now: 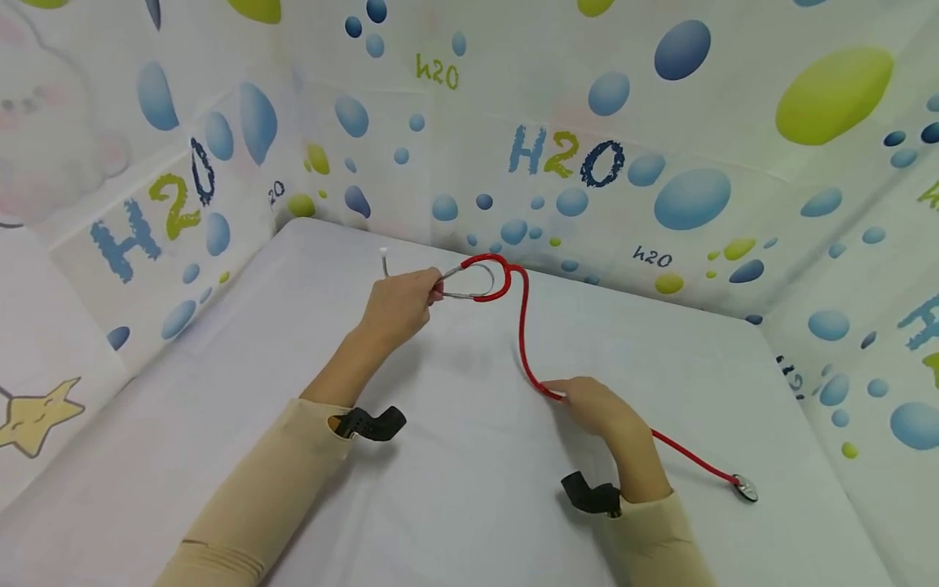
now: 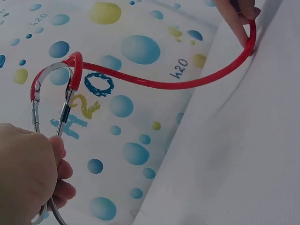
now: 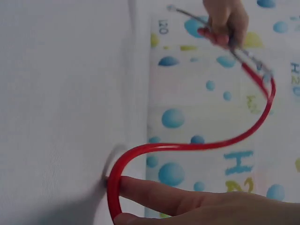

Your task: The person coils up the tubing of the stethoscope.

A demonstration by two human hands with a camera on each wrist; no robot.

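A stethoscope (image 1: 524, 326) with red tubing and metal ear tubes stretches between my two hands. My left hand (image 1: 402, 306) grips the metal ear tubes above the white table, and one white ear tip (image 1: 384, 251) sticks up beyond the knuckles. Lower and to the right, my right hand (image 1: 597, 406) pinches the red tubing near the tabletop. In the right wrist view, the index finger (image 3: 154, 193) lies against the tube with the thumb beside it. Past that hand, the tubing runs to the metal chest piece (image 1: 745, 487), which rests on the table. The left palm's inside is hidden.
The white-covered table (image 1: 455, 489) meets walls of patterned sheet (image 1: 469, 163) at the back and both sides. Black wrist cameras (image 1: 377, 424) are strapped over the beige sleeves (image 1: 257, 489).
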